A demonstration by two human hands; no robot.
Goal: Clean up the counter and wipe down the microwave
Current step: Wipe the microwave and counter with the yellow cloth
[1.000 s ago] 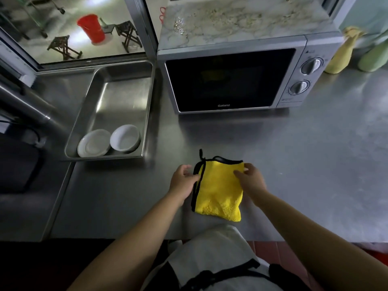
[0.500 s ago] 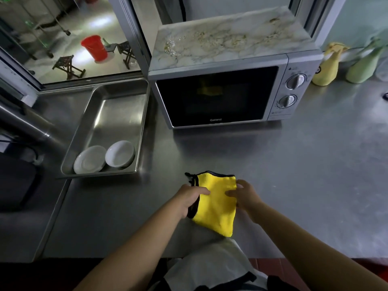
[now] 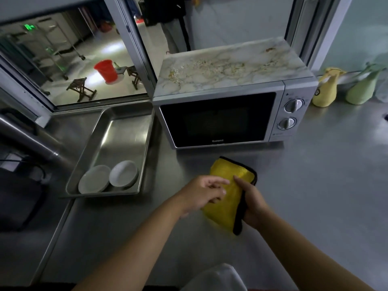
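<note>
Basically yellow cloth (image 3: 228,198) is soft, floppy, light; right hand (image 3: 252,204) grips its folded black-trimmed edge, left hand (image 3: 204,193) w/ fingers loose touches it.

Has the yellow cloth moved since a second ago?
Yes. The yellow cloth lay flat on the counter in front of the microwave; now the right hand grips it, bunched and lifted, with the left hand touching it.
</note>
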